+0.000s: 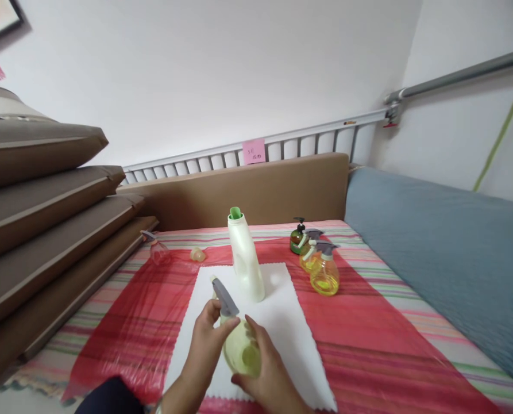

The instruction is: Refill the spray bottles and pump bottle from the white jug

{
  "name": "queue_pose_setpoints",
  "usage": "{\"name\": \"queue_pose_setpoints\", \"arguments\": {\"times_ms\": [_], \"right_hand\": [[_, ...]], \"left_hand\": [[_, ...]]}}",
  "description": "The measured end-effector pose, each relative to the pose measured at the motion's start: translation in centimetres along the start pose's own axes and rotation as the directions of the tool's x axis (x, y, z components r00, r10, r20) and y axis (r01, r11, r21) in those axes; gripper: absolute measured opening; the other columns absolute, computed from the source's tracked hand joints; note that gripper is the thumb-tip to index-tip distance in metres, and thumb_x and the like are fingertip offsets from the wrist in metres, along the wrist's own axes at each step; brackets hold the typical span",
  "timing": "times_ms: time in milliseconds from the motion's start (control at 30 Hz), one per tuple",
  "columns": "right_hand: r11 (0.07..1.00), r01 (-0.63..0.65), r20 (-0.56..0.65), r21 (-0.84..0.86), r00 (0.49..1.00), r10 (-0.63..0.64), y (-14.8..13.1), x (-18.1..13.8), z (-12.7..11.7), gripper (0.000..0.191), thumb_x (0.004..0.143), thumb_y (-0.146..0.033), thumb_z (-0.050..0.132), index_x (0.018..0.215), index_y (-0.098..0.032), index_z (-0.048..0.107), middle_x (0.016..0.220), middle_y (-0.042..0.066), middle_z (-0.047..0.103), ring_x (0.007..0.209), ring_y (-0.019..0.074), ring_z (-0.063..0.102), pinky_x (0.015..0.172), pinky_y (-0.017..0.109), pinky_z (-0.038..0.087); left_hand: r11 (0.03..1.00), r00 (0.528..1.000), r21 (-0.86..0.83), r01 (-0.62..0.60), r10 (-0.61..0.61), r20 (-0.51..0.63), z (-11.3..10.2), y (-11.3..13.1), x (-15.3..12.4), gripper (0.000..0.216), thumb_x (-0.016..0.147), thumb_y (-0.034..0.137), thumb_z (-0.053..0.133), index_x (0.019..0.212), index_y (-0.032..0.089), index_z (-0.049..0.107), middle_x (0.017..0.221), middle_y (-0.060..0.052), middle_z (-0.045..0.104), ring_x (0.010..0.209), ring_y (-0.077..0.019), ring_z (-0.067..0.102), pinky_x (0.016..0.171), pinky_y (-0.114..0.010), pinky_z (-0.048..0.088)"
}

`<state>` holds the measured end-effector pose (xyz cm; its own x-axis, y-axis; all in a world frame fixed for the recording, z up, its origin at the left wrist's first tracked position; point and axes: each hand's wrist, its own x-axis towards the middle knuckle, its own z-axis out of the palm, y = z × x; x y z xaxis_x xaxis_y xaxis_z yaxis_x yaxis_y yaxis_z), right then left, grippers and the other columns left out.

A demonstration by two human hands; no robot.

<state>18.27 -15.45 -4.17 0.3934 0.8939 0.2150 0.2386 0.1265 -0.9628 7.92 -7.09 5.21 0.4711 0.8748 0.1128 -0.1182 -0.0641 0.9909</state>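
Between my two hands is a spray bottle (241,352) with a see-through yellow-green body and a grey trigger head (225,298), tilted over the near part of a white scallop-edged mat (282,299). My left hand (208,333) is closed around the neck, just below the trigger head. Around the body's right side curl the fingers and thumb of my right hand (268,362). Just beyond them stands a tall white jug-like bottle (246,259), upright on the mat, with a green spout (235,213) in its mouth.
To the right stand a yellow spray bottle (325,276), another behind it (307,259) and a dark green pump bottle (297,238). At the left are a pink spray bottle (158,252) and a small translucent cap (197,255). Stacked cushions (45,213) rise at the far left.
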Motion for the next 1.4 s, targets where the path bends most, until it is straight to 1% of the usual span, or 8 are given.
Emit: {"name": "queue_pose_setpoints", "arguments": {"times_ms": [133, 267, 500, 667, 1000, 1133, 1267, 1400], "right_hand": [[1.000, 0.012, 0.014, 0.017, 1.000, -0.012, -0.3, -0.2, -0.2, 0.096, 0.050, -0.008, 0.074, 0.133, -0.027, 0.030, 0.129, 0.008, 0.044, 0.117, 0.0233, 0.045, 0.100, 0.038, 0.036], [1.000, 0.021, 0.023, 0.015, 1.000, -0.021, -0.5, -0.2, -0.4, 0.096, 0.050, -0.009, 0.076, 0.133, -0.027, 0.030, 0.128, 0.007, 0.045, 0.118, 0.0238, 0.045, 0.100, 0.039, 0.035], [0.998, 0.065, 0.024, -0.023, 0.998, -0.064, -0.2, -0.1, -0.6, 0.097, 0.052, -0.012, 0.076, 0.135, -0.027, 0.029, 0.130, 0.007, 0.043, 0.120, 0.0243, 0.042, 0.101, 0.038, 0.033], [0.997, 0.063, 0.040, -0.041, 0.997, -0.061, -0.2, -0.2, -0.6, 0.097, 0.052, -0.012, 0.076, 0.136, -0.028, 0.029, 0.130, 0.007, 0.043, 0.120, 0.0251, 0.042, 0.101, 0.039, 0.033], [0.999, -0.028, -0.024, 0.030, 0.999, 0.029, -0.1, 0.2, -0.7, 0.093, 0.055, -0.015, 0.073, 0.136, -0.026, 0.028, 0.125, 0.008, 0.049, 0.115, 0.0246, 0.048, 0.098, 0.040, 0.037], [0.992, -0.050, -0.054, 0.115, 0.997, 0.057, 0.1, 0.4, -0.7, 0.091, 0.057, -0.017, 0.072, 0.136, -0.025, 0.028, 0.127, 0.008, 0.050, 0.116, 0.0251, 0.049, 0.097, 0.040, 0.039], [0.984, -0.014, -0.057, 0.176, 0.998, 0.024, 0.2, 0.4, -0.8, 0.089, 0.057, -0.018, 0.073, 0.134, -0.026, 0.030, 0.130, 0.008, 0.048, 0.119, 0.0255, 0.047, 0.099, 0.038, 0.039], [0.973, 0.033, -0.047, 0.229, 0.999, -0.023, 1.0, 0.2, -0.1, 0.088, 0.057, -0.016, 0.073, 0.133, -0.029, 0.031, 0.132, 0.007, 0.047, 0.121, 0.0253, 0.045, 0.100, 0.037, 0.038]], "left_hand": [[0.998, 0.996, -0.050, 0.040, -0.036, 0.078, 0.4, 0.1, -0.5, 0.038, 0.067, 0.027, 0.071, 0.101, 0.019, 0.058, 0.104, -0.008, 0.066, 0.103, -0.0259, 0.058, 0.089, -0.037, 0.042], [0.992, 0.988, -0.102, 0.073, -0.058, 0.141, 0.3, 0.0, -0.8, 0.034, 0.071, 0.026, 0.069, 0.103, 0.020, 0.057, 0.105, -0.008, 0.066, 0.103, -0.0259, 0.057, 0.088, -0.037, 0.042], [0.952, 1.000, -0.308, -0.006, 0.000, -0.021, -0.1, 1.6, 0.0, 0.022, 0.073, 0.021, 0.066, 0.094, 0.019, 0.058, 0.103, -0.006, 0.064, 0.099, -0.0210, 0.058, 0.093, -0.037, 0.038], [0.859, 0.999, -0.513, 0.011, -0.030, -0.030, -0.1, 3.2, 0.3, 0.017, 0.069, 0.016, 0.069, 0.082, 0.019, 0.057, 0.078, 0.003, 0.060, 0.077, -0.0121, 0.059, 0.091, -0.037, 0.042], [0.816, 0.955, -0.508, -0.276, 0.175, -0.239, -3.8, 7.8, 1.0, 0.022, 0.077, 0.027, 0.061, 0.060, 0.016, 0.051, 0.051, 0.006, 0.046, 0.052, -0.0070, 0.045, 0.074, -0.028, 0.051], [0.814, 0.970, -0.565, -0.137, -0.005, -0.243, -5.6, 7.2, 1.4, 0.022, 0.078, 0.031, 0.057, 0.061, 0.017, 0.053, 0.054, 0.004, 0.051, 0.050, -0.0091, 0.048, 0.064, -0.030, 0.053], [0.812, 0.960, -0.576, 0.093, -0.226, -0.165, -5.4, 4.3, 0.8, 0.016, 0.076, 0.024, 0.058, 0.063, 0.015, 0.057, 0.062, 0.001, 0.059, 0.052, -0.0111, 0.053, 0.060, -0.031, 0.052], [0.819, 0.951, -0.524, 0.233, -0.305, -0.054, -3.9, 1.9, -0.9, 0.021, 0.080, 0.028, 0.054, 0.084, 0.012, 0.066, 0.098, -0.010, 0.068, 0.055, -0.0122, 0.058, 0.054, -0.028, 0.050]]}}
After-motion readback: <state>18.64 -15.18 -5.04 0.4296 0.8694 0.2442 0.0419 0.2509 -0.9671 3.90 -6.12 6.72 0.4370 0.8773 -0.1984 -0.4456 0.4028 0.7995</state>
